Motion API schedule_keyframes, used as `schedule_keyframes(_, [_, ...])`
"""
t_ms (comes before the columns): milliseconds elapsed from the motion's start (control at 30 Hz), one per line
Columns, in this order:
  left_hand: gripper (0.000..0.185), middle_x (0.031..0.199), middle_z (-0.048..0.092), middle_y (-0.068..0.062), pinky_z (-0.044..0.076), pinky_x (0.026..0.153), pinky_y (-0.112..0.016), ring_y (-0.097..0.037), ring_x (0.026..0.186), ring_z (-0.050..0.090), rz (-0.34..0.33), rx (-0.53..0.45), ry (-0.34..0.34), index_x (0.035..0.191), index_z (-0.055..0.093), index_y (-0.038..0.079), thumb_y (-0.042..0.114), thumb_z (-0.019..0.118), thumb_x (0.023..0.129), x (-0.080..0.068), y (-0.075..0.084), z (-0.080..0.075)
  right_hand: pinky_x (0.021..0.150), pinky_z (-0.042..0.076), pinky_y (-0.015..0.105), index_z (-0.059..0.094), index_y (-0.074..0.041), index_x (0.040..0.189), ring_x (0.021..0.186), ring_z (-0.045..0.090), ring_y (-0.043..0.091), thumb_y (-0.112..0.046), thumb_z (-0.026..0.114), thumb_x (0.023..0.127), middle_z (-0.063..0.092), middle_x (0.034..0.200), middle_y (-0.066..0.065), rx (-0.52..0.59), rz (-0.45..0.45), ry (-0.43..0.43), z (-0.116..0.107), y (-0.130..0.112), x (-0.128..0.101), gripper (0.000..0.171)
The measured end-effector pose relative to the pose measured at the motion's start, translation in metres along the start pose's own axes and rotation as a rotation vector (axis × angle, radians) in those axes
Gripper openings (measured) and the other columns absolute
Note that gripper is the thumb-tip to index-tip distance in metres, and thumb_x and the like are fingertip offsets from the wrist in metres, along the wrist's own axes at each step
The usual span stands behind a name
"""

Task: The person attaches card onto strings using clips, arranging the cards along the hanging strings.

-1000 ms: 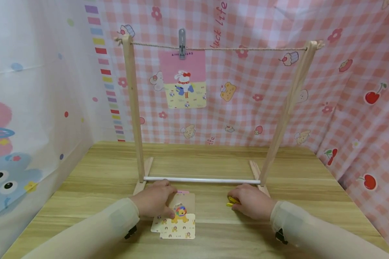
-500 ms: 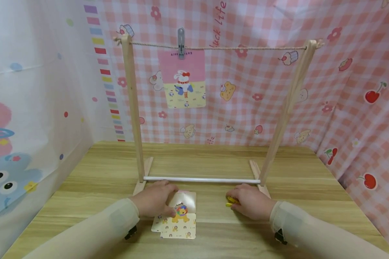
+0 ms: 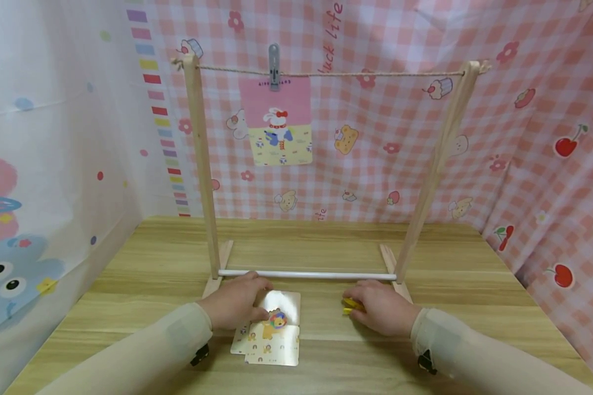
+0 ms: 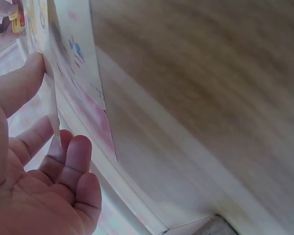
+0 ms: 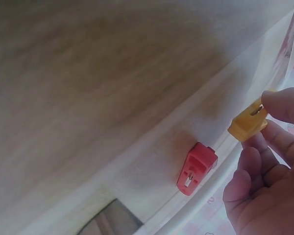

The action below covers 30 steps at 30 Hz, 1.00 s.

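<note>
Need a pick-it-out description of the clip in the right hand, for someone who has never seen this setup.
Start at the wooden rack on the table and go down to its white bottom rod. Just in front of the rod's right end, the right hand pinches a small yellow clip. A red clip lies beside it on the table, and a grey clip hangs on the string above.

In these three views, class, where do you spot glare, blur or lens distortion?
Head view: sharp, but glare whitens the top of the lion card, and the rack's posts lean outward. Left wrist view: the tabletop is smeared, the left hand clearer. Right wrist view: soft wood grain; the yellow clip and red clip read clearly.
</note>
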<state>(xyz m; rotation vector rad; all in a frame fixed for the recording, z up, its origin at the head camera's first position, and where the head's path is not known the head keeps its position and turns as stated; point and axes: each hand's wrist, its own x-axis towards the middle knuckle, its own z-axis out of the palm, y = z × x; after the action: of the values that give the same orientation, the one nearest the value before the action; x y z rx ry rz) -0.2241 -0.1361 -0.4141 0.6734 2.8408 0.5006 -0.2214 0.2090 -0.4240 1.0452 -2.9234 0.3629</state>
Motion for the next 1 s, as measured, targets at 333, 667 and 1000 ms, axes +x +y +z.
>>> schedule_keyframes(333, [0.056, 0.127, 0.061, -0.004, 0.056, 0.088, -0.04, -0.014, 0.092, 0.06, -0.014, -0.131, 0.004, 0.142, 0.062, 0.012, 0.032, 0.081, 0.093, 0.0028, -0.0024, -0.0028, 0.081, 0.056, 0.035, 0.07, -0.008, 0.122, 0.091, 0.06, 0.008, -0.017, 0.079, 0.094, 0.068, 0.099, -0.006, 0.079, 0.028, 0.044, -0.0004, -0.0009, 0.0027, 0.031])
schedule_keyframes(667, [0.04, 0.12, 0.061, -0.003, 0.053, 0.069, -0.03, -0.011, 0.069, 0.061, -0.056, -0.259, 0.025, 0.136, 0.065, 0.013, 0.019, 0.075, 0.098, 0.003, 0.0015, -0.0071, 0.083, 0.056, 0.035, 0.068, -0.004, 0.129, 0.092, 0.061, 0.007, -0.015, 0.076, 0.095, 0.068, 0.099, -0.005, 0.066, 0.021, 0.099, 0.0027, 0.0, 0.004, 0.037])
schedule_keyframes(1000, [0.027, 0.12, 0.067, 0.001, 0.055, 0.093, -0.04, -0.014, 0.1, 0.061, -0.073, -0.318, 0.06, 0.127, 0.07, 0.018, 0.016, 0.074, 0.099, 0.0086, -0.002, -0.0093, 0.08, 0.055, 0.032, 0.067, -0.004, 0.135, 0.093, 0.06, 0.008, -0.014, 0.075, 0.096, 0.069, 0.105, -0.003, 0.059, 0.016, 0.139, -0.0011, -0.0045, 0.0016, 0.041])
